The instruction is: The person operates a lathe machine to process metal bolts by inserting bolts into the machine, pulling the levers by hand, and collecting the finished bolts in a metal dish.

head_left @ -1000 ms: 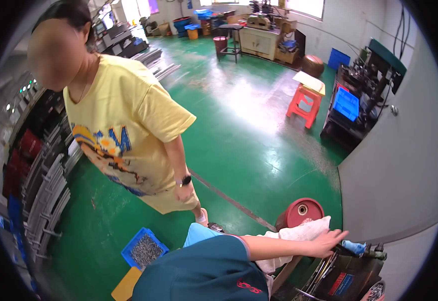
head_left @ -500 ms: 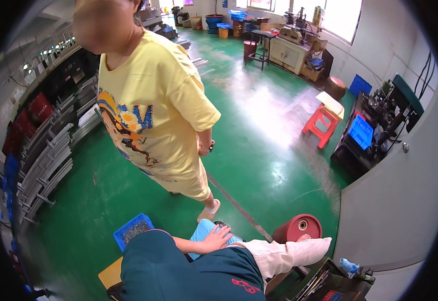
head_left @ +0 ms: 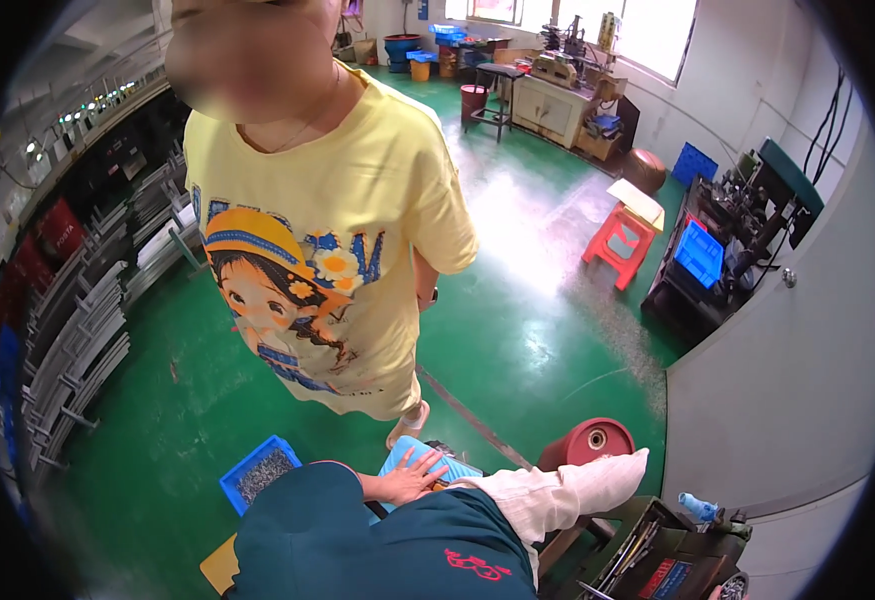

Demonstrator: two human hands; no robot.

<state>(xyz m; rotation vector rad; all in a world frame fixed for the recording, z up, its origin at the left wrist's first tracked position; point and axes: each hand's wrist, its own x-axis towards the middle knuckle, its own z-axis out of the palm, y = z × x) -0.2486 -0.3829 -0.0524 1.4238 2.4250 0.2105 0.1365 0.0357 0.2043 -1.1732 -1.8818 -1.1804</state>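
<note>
A hand, probably the wearer's left, lies spread and flat on a light blue pad at the lap, pinching nothing; the other hand is out of view. Just left of it a blue bin of small metal parts sits on the green floor, a red spool to its right, and a person in a yellow shirt stands close beyond.

Floor: glossy green floor, glare from the far windows.
Far wall: bright windows over a cream cabinet and a dark stool.
Right: grey wall, red plastic stool, blue crate on a dark machine stand.
Left: racks of grey metal bars.
</note>
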